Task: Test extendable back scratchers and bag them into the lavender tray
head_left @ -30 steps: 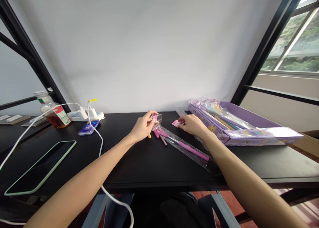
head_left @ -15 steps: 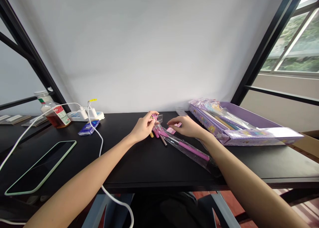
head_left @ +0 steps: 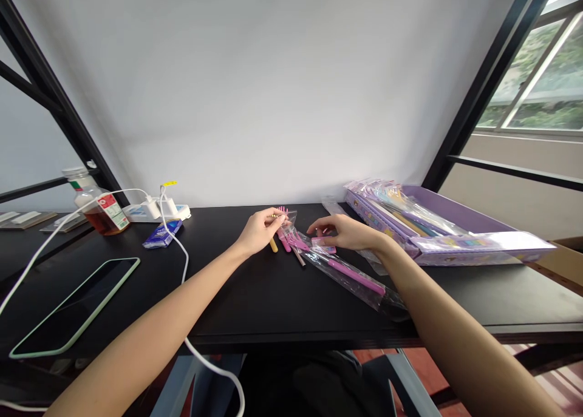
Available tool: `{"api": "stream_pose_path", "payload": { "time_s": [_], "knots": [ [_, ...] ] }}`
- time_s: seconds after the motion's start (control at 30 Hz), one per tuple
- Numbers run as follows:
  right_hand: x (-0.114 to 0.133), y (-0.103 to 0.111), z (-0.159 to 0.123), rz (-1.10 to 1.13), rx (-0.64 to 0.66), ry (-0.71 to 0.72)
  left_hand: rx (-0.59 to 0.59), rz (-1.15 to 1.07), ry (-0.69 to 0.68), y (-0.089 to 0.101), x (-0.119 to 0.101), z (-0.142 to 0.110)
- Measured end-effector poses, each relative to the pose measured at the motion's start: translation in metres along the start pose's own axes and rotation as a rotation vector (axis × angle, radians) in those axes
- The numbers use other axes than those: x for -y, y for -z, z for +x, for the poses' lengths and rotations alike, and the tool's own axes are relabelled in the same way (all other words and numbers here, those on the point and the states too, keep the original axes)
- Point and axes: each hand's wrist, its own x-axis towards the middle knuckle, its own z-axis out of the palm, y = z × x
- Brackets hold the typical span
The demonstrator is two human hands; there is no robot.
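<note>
My left hand (head_left: 260, 230) is closed, thumb against fingers, on a thin yellow stick (head_left: 273, 245) whose lower end shows below the fingers. Against it lie pink sticks (head_left: 284, 241) with fork-like tops. My right hand (head_left: 346, 232) is curled with its fingertips on a small pink card (head_left: 324, 245); the exact grip is partly hidden. Between the hands and towards me stretches a clear plastic sleeve (head_left: 314, 260), containing a long stick with a pink handle (head_left: 355, 277). A small metallic rod end (head_left: 299, 257) pokes out beside it.
To the right, a purple patterned box (head_left: 410, 247) holds several wrapped sticks. An empty-looking clear sleeve (head_left: 334, 206) lies beside it. On the left are a phone (head_left: 75, 308), blue packet (head_left: 163, 233), power strip (head_left: 182, 212), bottle (head_left: 102, 213) and white cable (head_left: 186, 259).
My left hand has shifted slightly left and down, and the yellow stick has moved with it. My right hand and the pink card have moved a little right and towards me.
</note>
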Motion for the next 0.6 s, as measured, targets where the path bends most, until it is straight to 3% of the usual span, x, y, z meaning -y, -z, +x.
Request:
{"api": "stream_pose_path", "payload": {
  "time_s": [0.07,0.17,0.33,0.47,0.6],
  "knots": [
    [0.004,0.004,-0.002,0.065,-0.05,-0.03,-0.004,-0.052,0.008,0.0,0.002,0.001],
    [0.015,0.004,-0.003,0.098,-0.247,-0.01,-0.008,-0.141,0.047,0.0,0.005,0.003],
    [0.03,-0.009,0.007,0.109,-0.49,0.257,0.029,-0.202,0.068,0.0,0.011,0.004],
    [0.031,-0.01,0.026,-0.007,-0.537,0.357,0.034,-0.246,0.047,0.001,0.014,0.005],
    [0.03,0.0,0.044,-0.109,-0.497,0.414,0.043,-0.269,0.047,0.001,0.012,0.005]
  ]
}}
